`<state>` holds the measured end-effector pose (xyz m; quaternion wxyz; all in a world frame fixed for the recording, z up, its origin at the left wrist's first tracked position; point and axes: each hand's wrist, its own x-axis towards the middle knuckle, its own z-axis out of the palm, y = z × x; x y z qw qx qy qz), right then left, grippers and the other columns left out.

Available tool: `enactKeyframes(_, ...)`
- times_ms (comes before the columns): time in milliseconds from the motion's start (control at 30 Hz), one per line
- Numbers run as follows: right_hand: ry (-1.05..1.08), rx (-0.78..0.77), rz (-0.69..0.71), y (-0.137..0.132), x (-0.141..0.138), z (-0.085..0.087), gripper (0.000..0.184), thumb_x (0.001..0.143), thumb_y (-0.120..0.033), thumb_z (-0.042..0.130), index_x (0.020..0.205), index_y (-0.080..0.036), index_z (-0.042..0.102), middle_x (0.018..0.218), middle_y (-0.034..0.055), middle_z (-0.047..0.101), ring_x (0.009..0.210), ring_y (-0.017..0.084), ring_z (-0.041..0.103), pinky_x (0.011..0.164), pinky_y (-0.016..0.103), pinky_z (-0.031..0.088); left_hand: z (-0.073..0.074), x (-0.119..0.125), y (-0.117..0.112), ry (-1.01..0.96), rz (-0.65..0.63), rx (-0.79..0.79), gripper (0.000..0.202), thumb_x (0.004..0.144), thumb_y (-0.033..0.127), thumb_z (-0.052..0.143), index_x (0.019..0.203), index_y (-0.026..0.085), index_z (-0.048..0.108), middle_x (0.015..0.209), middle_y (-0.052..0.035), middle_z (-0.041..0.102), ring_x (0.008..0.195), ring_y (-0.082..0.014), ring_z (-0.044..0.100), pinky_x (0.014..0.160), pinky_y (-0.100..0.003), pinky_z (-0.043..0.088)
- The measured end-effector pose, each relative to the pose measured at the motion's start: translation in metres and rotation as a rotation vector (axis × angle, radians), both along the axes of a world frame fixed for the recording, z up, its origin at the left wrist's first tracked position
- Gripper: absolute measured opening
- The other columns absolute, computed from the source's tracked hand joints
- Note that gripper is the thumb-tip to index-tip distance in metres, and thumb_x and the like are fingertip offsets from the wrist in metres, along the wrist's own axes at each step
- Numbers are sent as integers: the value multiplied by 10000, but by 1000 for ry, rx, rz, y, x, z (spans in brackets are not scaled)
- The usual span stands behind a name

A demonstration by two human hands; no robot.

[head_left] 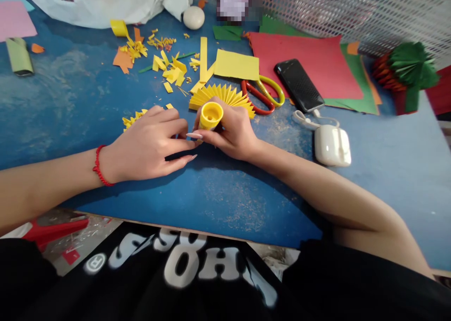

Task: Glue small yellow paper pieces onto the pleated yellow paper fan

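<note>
My right hand [230,133] is wrapped round a yellow glue stick [210,116], its round end pointing up toward me. My left hand [150,142] lies palm down just left of it, fingers curled low over the blue table [70,105]; whatever is under them is hidden. A yellow pleated paper fan [221,96] lies right behind both hands. Yellow paper bits [132,120] peek out past my left knuckles.
Red-and-yellow scissors [262,93], a black phone [299,85] and a white earbud case [331,145] lie to the right. Red and green paper sheets [310,63], a yellow sheet [237,64], scraps [169,67], an egg-shaped object [193,17] and a folded green-and-red paper piece [405,72] lie farther back.
</note>
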<state>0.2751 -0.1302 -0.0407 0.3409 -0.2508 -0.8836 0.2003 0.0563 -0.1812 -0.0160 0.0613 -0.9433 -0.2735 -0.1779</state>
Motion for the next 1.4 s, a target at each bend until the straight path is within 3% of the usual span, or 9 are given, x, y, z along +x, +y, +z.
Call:
enactKeyframes(267, 35, 70, 136, 1, -3, -1, 286, 981, -475, 534, 933, -193, 518, 828, 21, 626, 705, 146, 591, 639, 274, 463, 1, -3, 0, 4, 22, -16, 191, 974, 387, 538, 981, 284, 699, 849, -62, 649, 838, -264, 581, 674, -446, 412)
enactKeyframes(467, 10, 67, 166, 2, -2, 0, 242, 990, -442, 517, 948, -203, 513, 849, 22, 620, 728, 142, 586, 661, 271, 465, 0, -4, -1, 32, 22, -13, 211, 984, 398, 513, 1006, 282, 688, 957, -66, 692, 979, -298, 606, 700, -469, 434)
enactKeyframes(600, 18, 72, 182, 2, -2, 0, 241, 993, -437, 513, 938, -203, 510, 838, 22, 616, 723, 142, 582, 656, 276, 475, 1, -4, -3, 53, 19, 7, 200, 978, 378, 523, 1028, 274, 687, 926, -65, 692, 916, -287, 601, 685, -461, 410)
enactKeyframes(833, 4, 71, 177, 3, -1, 0, 245, 990, -457, 496, 928, -221, 517, 814, 17, 605, 713, 146, 588, 642, 284, 495, 3, -3, -3, 32, -28, 71, 224, 982, 354, 528, 985, 206, 697, 805, -45, 641, 795, -223, 537, 652, -412, 370)
enactKeyframes(1267, 10, 39, 173, 0, 1, 1, 288, 977, -494, 515, 925, -211, 535, 805, 15, 598, 685, 141, 589, 644, 290, 521, 3, -2, -5, 43, 3, 65, 234, 985, 331, 477, 968, 249, 696, 808, -32, 648, 811, -227, 541, 659, -419, 423)
enactKeyframes(1400, 116, -64, 30, 1, -2, 0, 373, 946, -588, 526, 863, -225, 554, 764, 14, 618, 673, 153, 605, 635, 302, 548, 2, -2, -4, 31, -11, 83, 237, 983, 332, 476, 1003, 258, 700, 775, -29, 632, 786, -217, 530, 648, -411, 432)
